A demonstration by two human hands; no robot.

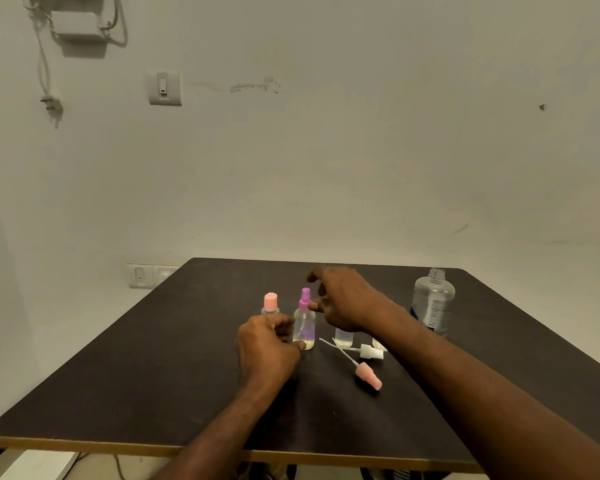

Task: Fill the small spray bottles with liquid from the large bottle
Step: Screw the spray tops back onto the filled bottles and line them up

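A small clear spray bottle with a purple spray head (305, 320) stands upright mid-table with a little yellowish liquid at its bottom. My left hand (267, 344) grips its lower part between thumb and fingers. My right hand (343, 299) hovers just right of the purple head, fingers spread and holding nothing. A pink-capped small bottle (271, 303) stands behind my left hand. An uncapped small bottle (343, 338) is half hidden under my right wrist. Another small bottle (378, 344) is mostly hidden by my forearm. The large clear bottle (432, 303) stands uncapped at the right.
Two loose spray heads with dip tubes lie on the dark table (153, 375): a white one (370, 351) and a pink one (369, 375), both right of the purple bottle. The table's front edge runs close below my arms. A pale wall stands behind the table.
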